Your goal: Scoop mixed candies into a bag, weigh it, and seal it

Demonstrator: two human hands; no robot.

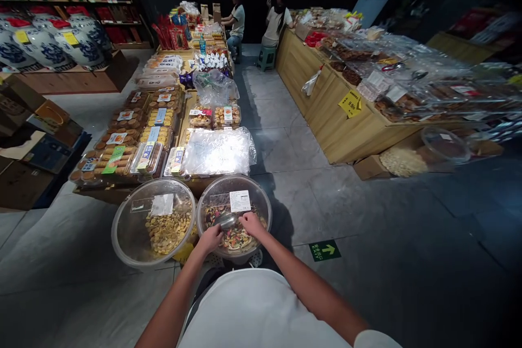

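Observation:
A round clear plastic tub (267,204) holds a colourful loose snack mix (238,240) with a white printed label. My right hand (252,224) is inside it, closed on the handle end of a shiny scoop (225,221). The scoop's bowl points left over the mix. At the tub's near left side is my left hand (212,238), its fingers curled and close to the scoop; what they hold, if anything, is hidden. Touching this tub on the left stands a second clear tub (119,234) of pale yellow-brown dried pieces (167,232).
Beyond the tubs runs a low display with boxed biscuits (118,159) and a plastic sheet (220,151). A wooden counter (299,79) with packed food stands right, across an aisle. Two people (275,22) sit at the back. Cartons (24,174) stand left. A green exit sign (325,250) marks the floor.

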